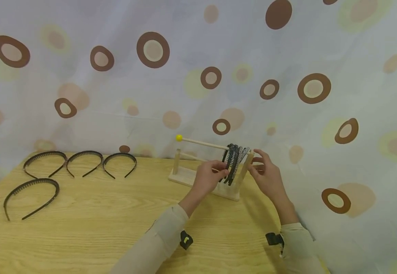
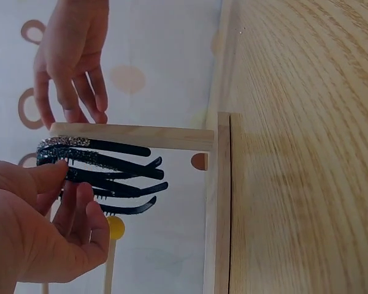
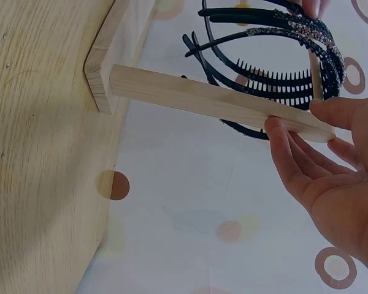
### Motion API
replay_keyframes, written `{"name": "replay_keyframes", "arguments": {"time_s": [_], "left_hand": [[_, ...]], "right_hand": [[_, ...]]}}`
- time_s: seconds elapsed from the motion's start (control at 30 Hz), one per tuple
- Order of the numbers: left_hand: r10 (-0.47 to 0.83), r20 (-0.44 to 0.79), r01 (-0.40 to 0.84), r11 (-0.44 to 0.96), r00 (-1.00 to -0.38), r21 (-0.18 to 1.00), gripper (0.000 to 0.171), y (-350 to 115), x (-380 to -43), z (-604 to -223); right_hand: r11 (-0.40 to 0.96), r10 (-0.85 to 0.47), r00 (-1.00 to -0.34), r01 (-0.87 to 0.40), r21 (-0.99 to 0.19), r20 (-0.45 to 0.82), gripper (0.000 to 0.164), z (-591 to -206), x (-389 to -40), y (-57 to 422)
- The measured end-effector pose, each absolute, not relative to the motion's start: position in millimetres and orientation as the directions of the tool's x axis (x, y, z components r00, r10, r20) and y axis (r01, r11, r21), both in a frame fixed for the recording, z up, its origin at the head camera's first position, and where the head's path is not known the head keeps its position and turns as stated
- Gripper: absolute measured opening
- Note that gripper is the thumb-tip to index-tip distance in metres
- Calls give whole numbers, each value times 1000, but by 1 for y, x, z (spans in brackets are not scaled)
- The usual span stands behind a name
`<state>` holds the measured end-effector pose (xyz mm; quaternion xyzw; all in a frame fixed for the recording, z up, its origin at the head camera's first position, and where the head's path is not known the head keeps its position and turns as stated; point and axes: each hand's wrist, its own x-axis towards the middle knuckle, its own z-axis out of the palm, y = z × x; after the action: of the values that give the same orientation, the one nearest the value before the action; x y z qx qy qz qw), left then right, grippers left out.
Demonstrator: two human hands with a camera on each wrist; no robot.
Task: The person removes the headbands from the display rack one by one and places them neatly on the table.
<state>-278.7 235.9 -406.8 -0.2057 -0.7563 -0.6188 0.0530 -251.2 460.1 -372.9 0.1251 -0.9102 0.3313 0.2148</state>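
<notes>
A wooden rack point(image 1: 186, 176) stands on the table with a thin rod point(image 1: 203, 143) that ends in a yellow ball point(image 1: 179, 137). Several black toothed headbands point(image 1: 232, 161), some with glittery bands, hang bunched at the rod's right end. My left hand point(image 1: 208, 177) pinches one of these headbands between thumb and fingers, seen close in the left wrist view point(image 2: 67, 226). At the rack's right post point(image 3: 202, 101), my right hand point(image 3: 337, 177) grips the upper end, thumb on one side and fingers on the other.
To the left, several more black headbands point(image 1: 119, 154) lie on the wooden table point(image 1: 92, 236), one point(image 1: 30, 183) nearer the front than the others. A pale curtain point(image 1: 185, 99) with brown rings hangs right behind the table and along its right side.
</notes>
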Motion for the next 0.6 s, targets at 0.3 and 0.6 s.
{"name": "replay_keyframes", "arguments": {"time_s": [0.3,0.6], "left_hand": [[181,391,426,236,-902,873,20,233,-283,-407],[113,457,462,399,-882,792,21,229,-287,-408]], "right_hand": [[743,-73,-888,-352,-568,455,62,-372,-251,459],[751,-78,-887,-352,-558,454,62,-371,-251,459]]}}
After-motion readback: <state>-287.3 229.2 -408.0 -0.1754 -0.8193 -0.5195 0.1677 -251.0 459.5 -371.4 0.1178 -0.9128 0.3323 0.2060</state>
